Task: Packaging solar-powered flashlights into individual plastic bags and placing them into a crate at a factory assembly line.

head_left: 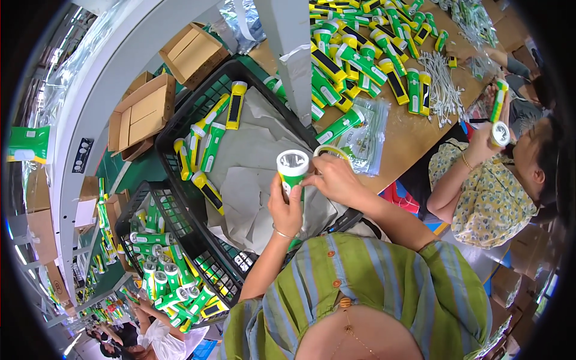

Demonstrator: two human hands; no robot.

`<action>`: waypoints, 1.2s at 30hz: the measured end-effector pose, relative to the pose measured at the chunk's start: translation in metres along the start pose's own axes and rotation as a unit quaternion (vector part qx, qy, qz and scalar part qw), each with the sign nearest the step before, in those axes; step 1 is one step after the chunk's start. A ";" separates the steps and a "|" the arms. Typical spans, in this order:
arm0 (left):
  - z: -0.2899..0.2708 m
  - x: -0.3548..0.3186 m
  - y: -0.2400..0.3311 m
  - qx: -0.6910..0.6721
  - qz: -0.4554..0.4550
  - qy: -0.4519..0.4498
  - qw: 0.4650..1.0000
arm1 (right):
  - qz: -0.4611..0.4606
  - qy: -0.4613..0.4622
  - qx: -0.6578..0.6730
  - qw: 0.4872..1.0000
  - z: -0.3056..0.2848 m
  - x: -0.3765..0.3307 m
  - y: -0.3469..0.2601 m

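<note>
A green flashlight with a broad white head stands upright in front of me, its lens facing up. My left hand is wrapped round its body. Close by on the right, my right hand has its fingers curled, and the thumb reaches the flashlight's side. What those fingers hold, if anything, is hidden. A pale, yellowish round rim shows just behind them. Below both hands is a black plastic crate lined with grey sheets. Several yellow and green flashlights lie along its far and left sides.
A second crate full of flashlights is at the left. Cardboard boxes sit beyond. On the wooden table are heaped flashlights, white cables and clear bags. At right a co-worker holds flashlights; a grey post rises ahead.
</note>
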State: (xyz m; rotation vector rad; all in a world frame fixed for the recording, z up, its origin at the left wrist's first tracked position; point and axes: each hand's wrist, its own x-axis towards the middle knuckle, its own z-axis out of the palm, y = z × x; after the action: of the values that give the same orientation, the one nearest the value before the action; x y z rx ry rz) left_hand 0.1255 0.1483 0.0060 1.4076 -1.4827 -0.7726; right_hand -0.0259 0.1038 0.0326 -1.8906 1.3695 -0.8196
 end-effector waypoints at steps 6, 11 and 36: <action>-0.006 0.025 0.003 -0.204 -0.157 -0.187 0.948 | 0.025 -0.046 -0.004 0.999 -0.020 -0.008 0.004; 0.017 0.044 0.016 -0.297 -0.188 -0.257 0.900 | -0.029 -0.104 0.001 0.994 -0.059 -0.021 0.027; 0.326 0.324 -0.002 -0.177 -0.065 0.045 0.981 | 0.079 0.078 0.008 0.994 -0.133 -0.053 0.122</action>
State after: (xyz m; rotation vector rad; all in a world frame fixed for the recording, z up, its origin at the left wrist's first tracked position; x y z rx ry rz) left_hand -0.1466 -0.2170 -0.0568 1.2555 -1.1263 -0.9878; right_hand -0.2122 0.1060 0.0076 -1.7099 1.5809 -0.9109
